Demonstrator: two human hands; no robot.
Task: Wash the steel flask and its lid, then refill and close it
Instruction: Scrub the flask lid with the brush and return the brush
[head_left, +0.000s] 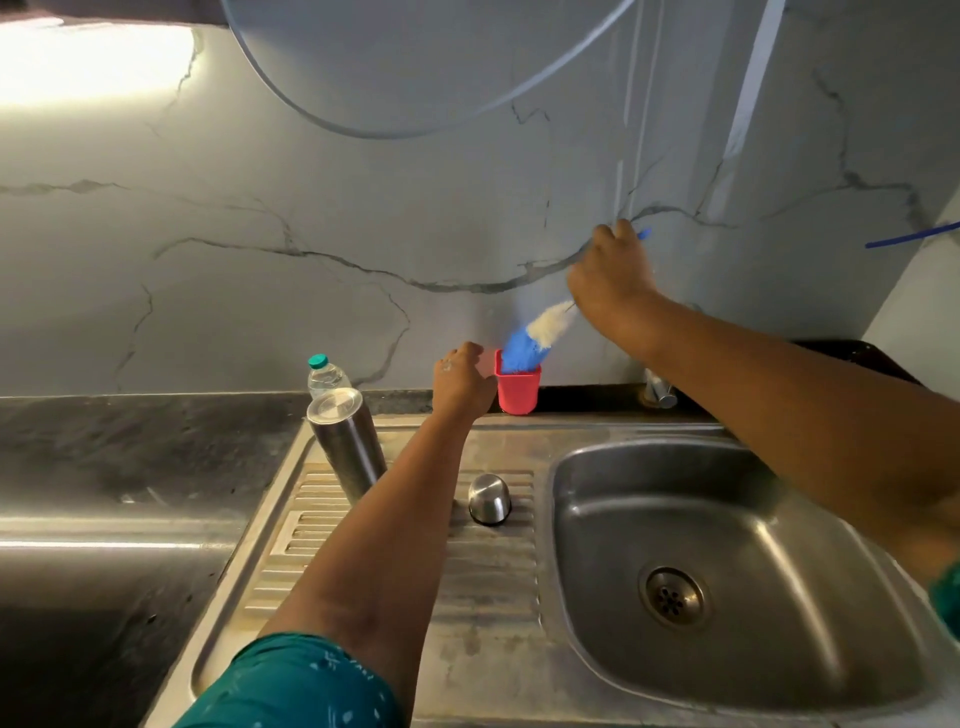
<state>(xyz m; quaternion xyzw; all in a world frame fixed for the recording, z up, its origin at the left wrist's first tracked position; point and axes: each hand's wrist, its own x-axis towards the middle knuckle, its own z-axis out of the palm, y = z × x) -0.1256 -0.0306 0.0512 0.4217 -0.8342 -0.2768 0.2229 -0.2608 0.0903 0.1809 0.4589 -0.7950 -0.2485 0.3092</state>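
Observation:
The steel flask (345, 441) stands upside down on the ribbed drainboard (488, 566), partly behind my left forearm. Its steel lid (489, 498) rests dome-up on the drainboard to the right of the flask. My right hand (613, 278) is closed around the blue handle of a bottle brush (535, 338), whose blue and white bristles dip into a red cup (518, 389) at the back of the sink. My left hand (464, 382) grips the left side of that red cup.
The sink basin (737, 587) with its drain lies at right, a tap (658, 391) behind it. A plastic water bottle (324, 375) with a teal cap stands behind the flask. Dark countertop (130, 441) spreads to the left. The marble wall rises behind.

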